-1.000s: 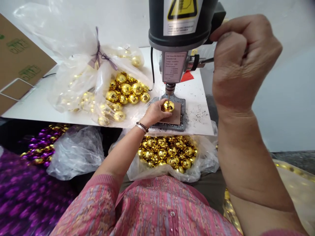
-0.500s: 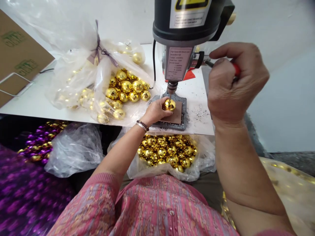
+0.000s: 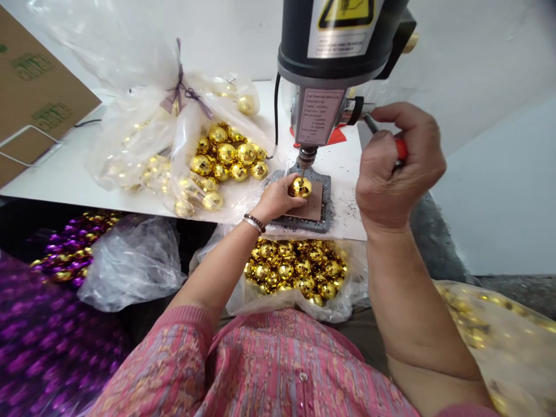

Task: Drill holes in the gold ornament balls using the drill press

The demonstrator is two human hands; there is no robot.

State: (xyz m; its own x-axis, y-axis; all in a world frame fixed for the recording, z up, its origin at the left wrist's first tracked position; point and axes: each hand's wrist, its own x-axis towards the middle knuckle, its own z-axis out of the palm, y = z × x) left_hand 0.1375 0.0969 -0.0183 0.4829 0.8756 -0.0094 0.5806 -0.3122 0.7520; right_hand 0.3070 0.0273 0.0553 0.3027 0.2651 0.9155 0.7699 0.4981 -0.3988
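Fingers (image 3: 299, 202) of the left hand (image 3: 277, 198) curl round a gold ball (image 3: 303, 187) above the brown board (image 3: 313, 204), thumb nearest the body, forearm reaching up from lower left. Drilling looks to be the step in hand: the bit (image 3: 303, 172) stands at the ball's top. It seems to call for a steady hold and an even pull. Farther right and higher, the right hand (image 3: 396, 171) wraps fist-like round the lever (image 3: 370, 122), elbow bent, red knob (image 3: 402, 149) showing.
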